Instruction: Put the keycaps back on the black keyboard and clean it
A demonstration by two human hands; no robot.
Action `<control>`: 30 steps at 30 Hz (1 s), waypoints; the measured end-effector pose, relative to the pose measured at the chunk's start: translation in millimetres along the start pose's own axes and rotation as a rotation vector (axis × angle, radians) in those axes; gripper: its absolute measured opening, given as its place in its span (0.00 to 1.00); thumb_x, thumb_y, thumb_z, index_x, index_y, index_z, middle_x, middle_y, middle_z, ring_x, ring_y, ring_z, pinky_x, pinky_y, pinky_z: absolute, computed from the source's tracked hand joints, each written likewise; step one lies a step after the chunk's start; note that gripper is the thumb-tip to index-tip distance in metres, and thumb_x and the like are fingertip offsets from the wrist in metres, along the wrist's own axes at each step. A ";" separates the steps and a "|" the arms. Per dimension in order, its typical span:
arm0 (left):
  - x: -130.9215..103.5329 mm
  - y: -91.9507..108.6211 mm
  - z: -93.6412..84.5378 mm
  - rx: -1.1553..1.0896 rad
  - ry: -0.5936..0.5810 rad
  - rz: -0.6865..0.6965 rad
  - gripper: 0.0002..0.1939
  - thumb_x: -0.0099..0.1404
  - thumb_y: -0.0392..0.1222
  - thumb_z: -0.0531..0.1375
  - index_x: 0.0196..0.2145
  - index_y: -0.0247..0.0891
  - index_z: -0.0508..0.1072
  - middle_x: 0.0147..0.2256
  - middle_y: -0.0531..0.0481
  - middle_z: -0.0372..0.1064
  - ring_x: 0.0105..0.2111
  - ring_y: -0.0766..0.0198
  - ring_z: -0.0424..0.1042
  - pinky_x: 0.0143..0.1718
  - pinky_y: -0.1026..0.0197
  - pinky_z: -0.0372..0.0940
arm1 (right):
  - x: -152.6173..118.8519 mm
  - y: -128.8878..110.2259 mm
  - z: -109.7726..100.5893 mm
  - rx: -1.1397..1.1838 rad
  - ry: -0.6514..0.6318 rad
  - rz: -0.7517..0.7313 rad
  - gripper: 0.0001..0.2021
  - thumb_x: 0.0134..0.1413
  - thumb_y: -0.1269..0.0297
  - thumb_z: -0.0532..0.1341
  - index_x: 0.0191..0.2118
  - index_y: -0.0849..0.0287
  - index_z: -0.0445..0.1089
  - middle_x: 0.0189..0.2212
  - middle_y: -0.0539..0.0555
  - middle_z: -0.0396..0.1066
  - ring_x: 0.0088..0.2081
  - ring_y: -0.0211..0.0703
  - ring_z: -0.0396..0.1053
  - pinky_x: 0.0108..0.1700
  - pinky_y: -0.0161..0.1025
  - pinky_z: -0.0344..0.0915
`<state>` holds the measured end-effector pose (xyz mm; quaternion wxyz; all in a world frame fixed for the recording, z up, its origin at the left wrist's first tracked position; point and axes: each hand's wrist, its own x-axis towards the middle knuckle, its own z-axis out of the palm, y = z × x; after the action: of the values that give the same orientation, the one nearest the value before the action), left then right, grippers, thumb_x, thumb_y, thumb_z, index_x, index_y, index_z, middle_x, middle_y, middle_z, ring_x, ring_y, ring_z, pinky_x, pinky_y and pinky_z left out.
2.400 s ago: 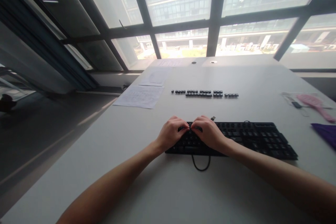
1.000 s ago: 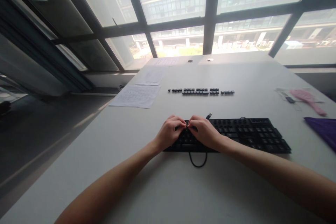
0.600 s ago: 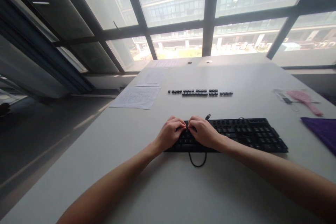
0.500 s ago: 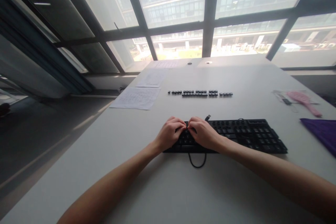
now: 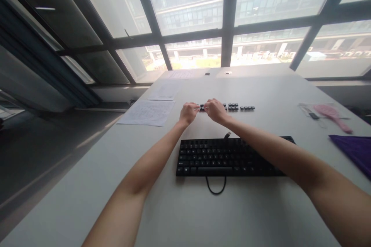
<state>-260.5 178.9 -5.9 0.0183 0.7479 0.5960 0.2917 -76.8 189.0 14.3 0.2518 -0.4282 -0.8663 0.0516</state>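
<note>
Both hands reach past the black keyboard (image 5: 208, 160) to the rows of loose black keycaps (image 5: 233, 106) on the white table. My left hand (image 5: 189, 113) is closed in a pinch at the left end of the rows, with its fingertips on a keycap. Just right of it, my right hand (image 5: 215, 110) is also pinched, its fingers down on a keycap and its back hiding part of the rows. A few keycaps show in the gap between the hands. My right forearm covers the keyboard's right part. Near the keyboard's top edge lies a USB plug (image 5: 227, 135).
Written paper sheets (image 5: 146, 113) lie along the left table edge. At the right are a pink hairbrush (image 5: 330, 114), a small clear bag and a purple cloth (image 5: 352, 152). A cable loop (image 5: 216, 193) sticks out below the keyboard. Windows stand behind the table.
Both hands have left the keyboard and moved forward to the left end of the keycap rows. The keyboard's left half is uncovered now. The view has shifted slightly.
</note>
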 end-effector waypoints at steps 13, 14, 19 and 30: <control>15.5 0.0 7.8 -0.048 -0.057 -0.092 0.06 0.61 0.35 0.65 0.34 0.37 0.84 0.36 0.43 0.81 0.39 0.57 0.76 0.47 0.58 0.66 | 29.3 12.0 21.0 -0.087 -0.114 -0.146 0.12 0.62 0.75 0.58 0.34 0.63 0.79 0.37 0.63 0.78 0.47 0.53 0.64 0.50 0.47 0.51; 12.4 2.4 2.9 -0.057 -0.046 -0.110 0.06 0.61 0.35 0.65 0.34 0.37 0.84 0.35 0.43 0.81 0.36 0.58 0.76 0.45 0.59 0.67 | 26.5 9.8 16.9 -0.072 -0.093 -0.131 0.11 0.61 0.75 0.59 0.34 0.63 0.79 0.38 0.63 0.78 0.48 0.53 0.65 0.50 0.47 0.52; -31.7 29.4 -33.6 -0.188 -0.008 -0.178 0.08 0.60 0.43 0.68 0.34 0.38 0.84 0.27 0.49 0.78 0.26 0.64 0.70 0.31 0.62 0.64 | -22.3 -3.8 -18.5 0.256 0.054 -0.038 0.05 0.56 0.74 0.64 0.35 0.60 0.79 0.36 0.57 0.79 0.39 0.46 0.72 0.45 0.42 0.62; -126.9 97.9 -57.3 -0.593 -0.357 -0.234 0.07 0.60 0.41 0.67 0.34 0.39 0.85 0.33 0.48 0.81 0.35 0.59 0.78 0.40 0.61 0.69 | -145.9 -21.3 -50.8 0.621 -0.181 0.107 0.04 0.55 0.69 0.65 0.33 0.58 0.80 0.31 0.52 0.80 0.34 0.44 0.75 0.40 0.39 0.67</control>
<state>-215.7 17.8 25.7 0.3715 0.6757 0.5546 0.3127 6.2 57.2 7.6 0.2895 -0.3696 -0.8043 0.3644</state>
